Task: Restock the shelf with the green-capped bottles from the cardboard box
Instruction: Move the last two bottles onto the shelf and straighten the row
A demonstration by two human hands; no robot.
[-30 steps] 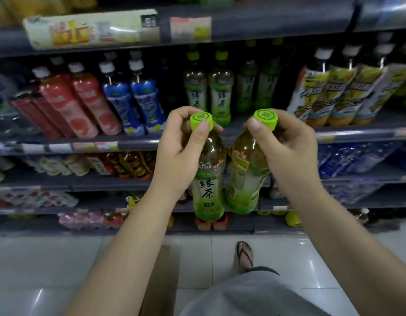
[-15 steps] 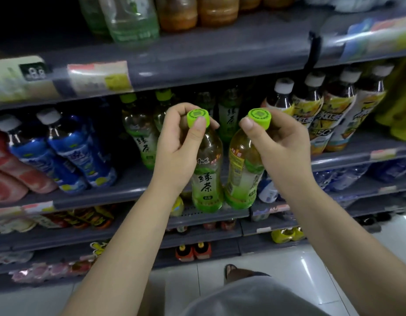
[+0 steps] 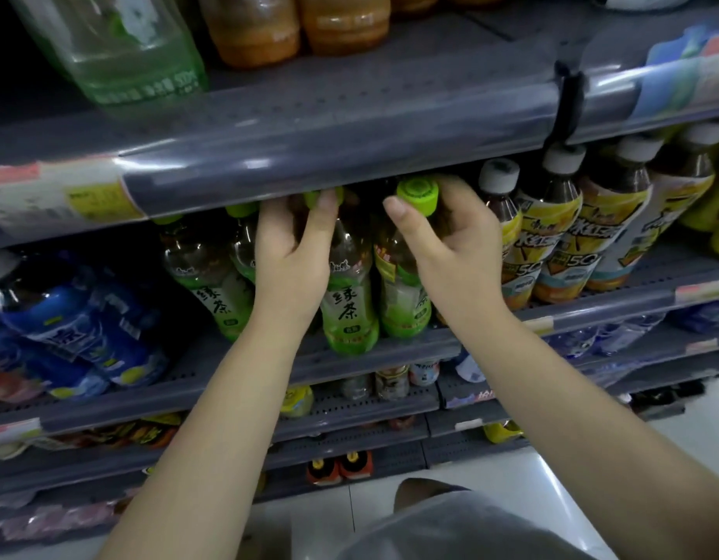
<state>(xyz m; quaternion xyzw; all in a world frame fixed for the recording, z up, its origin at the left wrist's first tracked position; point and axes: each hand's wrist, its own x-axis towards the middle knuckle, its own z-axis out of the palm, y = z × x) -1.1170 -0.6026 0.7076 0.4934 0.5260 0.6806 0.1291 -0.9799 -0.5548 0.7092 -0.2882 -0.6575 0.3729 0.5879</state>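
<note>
Bottles at the shelf edge, one in each hand

Forearms reach up from the near edge toward the middle shelf (image 3: 410,349). The left hand (image 3: 293,256) is wrapped around the neck of a green-capped bottle (image 3: 350,313), thumb against its cap, which is partly hidden under the lip of the upper shelf (image 3: 309,155). The right hand (image 3: 459,252) grips the neck of a second green-capped bottle (image 3: 402,301), thumb beside its bright green cap (image 3: 417,194). Both bottles stand side by side, touching, at the shelf's front edge. Further in, to the left, more green tea bottles (image 3: 212,284) stand in the row. Blue bottles (image 3: 79,329) lie far left; yellow-labelled white-capped bottles (image 3: 559,236) stand to the right.
</note>
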